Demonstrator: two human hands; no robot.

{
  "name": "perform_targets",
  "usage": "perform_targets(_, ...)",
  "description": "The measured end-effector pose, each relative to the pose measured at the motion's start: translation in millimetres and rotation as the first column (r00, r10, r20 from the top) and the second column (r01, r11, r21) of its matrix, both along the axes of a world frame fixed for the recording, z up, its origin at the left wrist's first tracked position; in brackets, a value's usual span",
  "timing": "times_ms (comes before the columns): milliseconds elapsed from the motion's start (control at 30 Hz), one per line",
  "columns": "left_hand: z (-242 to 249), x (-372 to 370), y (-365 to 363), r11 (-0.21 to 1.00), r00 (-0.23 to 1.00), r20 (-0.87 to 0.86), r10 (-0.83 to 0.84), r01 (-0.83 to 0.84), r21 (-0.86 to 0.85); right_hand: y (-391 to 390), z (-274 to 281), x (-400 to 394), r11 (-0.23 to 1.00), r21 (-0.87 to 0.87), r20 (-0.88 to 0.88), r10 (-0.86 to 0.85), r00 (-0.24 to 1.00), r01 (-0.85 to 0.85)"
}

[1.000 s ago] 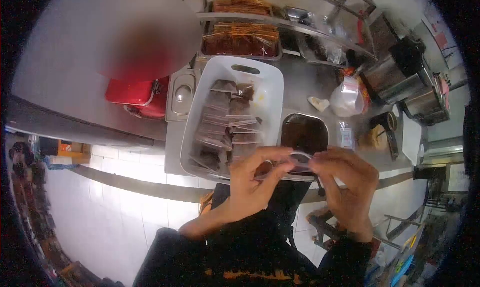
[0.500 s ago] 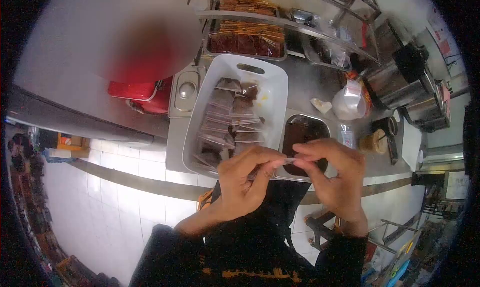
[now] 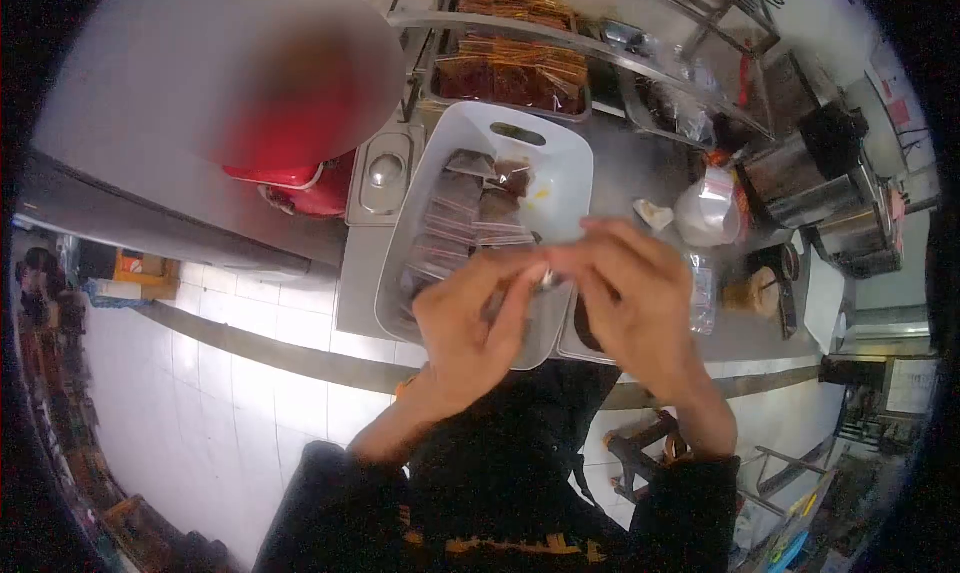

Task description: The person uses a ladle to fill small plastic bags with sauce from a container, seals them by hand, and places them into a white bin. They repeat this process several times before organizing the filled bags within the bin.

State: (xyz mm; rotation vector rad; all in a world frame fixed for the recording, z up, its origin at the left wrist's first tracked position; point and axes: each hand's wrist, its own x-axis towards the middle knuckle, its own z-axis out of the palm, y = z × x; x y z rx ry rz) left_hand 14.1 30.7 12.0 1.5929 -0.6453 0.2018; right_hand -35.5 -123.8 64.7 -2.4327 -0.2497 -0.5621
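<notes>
My left hand (image 3: 465, 318) and my right hand (image 3: 640, 308) meet fingertip to fingertip, both pinching the edge of a small clear plastic bag (image 3: 546, 277). Most of that bag is covered by my fingers. Under and behind my hands stands a white tub (image 3: 565, 163) with a handle slot. Flat zip bags of dark sauce (image 3: 452, 213) lie in overlapping rows inside it. Beside the tub, a steel pan (image 3: 585, 353) of dark sauce is mostly hidden by my right hand.
Trays of banded sauce packets (image 3: 510, 73) stand at the back under a metal rail (image 3: 590, 43). A lidded steel container (image 3: 383, 173) is left of the tub. To the right are a white plastic bag (image 3: 705, 218), a brown cup (image 3: 763, 293) and large steel pots (image 3: 800, 163). A person in red (image 3: 310, 123) stands at upper left.
Both hands have shifted left with the small plastic bag, from over the sauce pan to the tub's near right edge. The camera view has moved slightly.
</notes>
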Motion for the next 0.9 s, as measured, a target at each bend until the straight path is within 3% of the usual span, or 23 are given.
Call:
perform_targets(67,0.6,4.8,1.8,0.998,0.998,-0.047,0.042,-0.044,-0.041,-9.3,3.0,20.1,0.998,-0.034,0.001,-0.060,0.998,0.060)
perform_targets(133,6.9,10.0,15.4,0.987,0.959,-0.253,0.128,-0.148,-0.061,-21.1,2.5,47.4,0.997,-0.030,0.013,-0.074,0.997,0.075)
perform_targets(200,7.9,12.4,25.9,0.979,0.942,-0.291,0.169,-0.195,-0.065,-34.1,-5.6,71.5,0.995,-0.025,0.023,-0.093,0.995,0.093)
perform_targets(300,-4.4,19.7,33.4,0.898,0.858,-0.512,-0.028,-0.203,-0.390,-48.2,-38.9,96.9,0.991,-0.114,-0.139,0.050,0.989,-0.067)
perform_targets(333,-5.9,20.6,35.3,0.897,0.858,-0.514,-0.026,-0.206,-0.390,-51.5,-49.1,102.1,0.991,-0.115,-0.140,0.053,0.989,-0.070)
perform_targets(400,-9.3,22.8,41.2,0.725,0.726,-0.570,-0.385,-0.143,-0.673,-59.2,-67.0,111.8,0.995,-0.083,-0.202,0.044,0.979,-0.062)
perform_targets(533,-10.8,30.0,41.4,0.662,0.636,-0.572,-0.518,-0.126,-0.739,-67.5,-82.9,123.7,0.980,-0.198,-0.220,-0.038,0.975,-0.007)
perform_targets(600,-9.6,32.4,36.4,0.562,0.495,-0.582,-0.645,-0.208,-0.800,-64.1,-86.7,125.3,0.864,-0.493,-0.141,-0.197,0.970,0.104)
perform_targets(633,-10.3,34.1,34.6,0.567,0.499,-0.588,-0.636,-0.215,-0.795,-56.7,-81.1,121.7,0.869,-0.486,-0.145,-0.188,0.971,0.096)
perform_targets(700,-14.0,37.7,31.6,0.430,0.323,-0.505,-0.800,-0.279,-0.859,-31.9,-47.9,98.7,0.990,-0.135,-0.030,0.044,0.999,-0.048)
perform_targets(767,-16.2,41.7,29.8,0.439,0.309,-0.508,-0.804,-0.268,-0.858,-1.6,-13.2,58.5,0.981,0.039,-0.250,0.193,0.949,-0.189)
perform_targets(833,-20.2,42.6,25.4,0.448,0.281,-0.506,-0.815,-0.247,-0.859,15.1,2.8,25.0,0.877,0.080,-0.200,0.479,0.855,-0.473)
perform_targets(900,-26.0,39.3,17.0,0.402,0.240,-0.464,-0.853,-0.264,-0.877,28.0,-2.8,-1.4,0.903,-0.004,-0.209,0.420,0.883,-0.430)
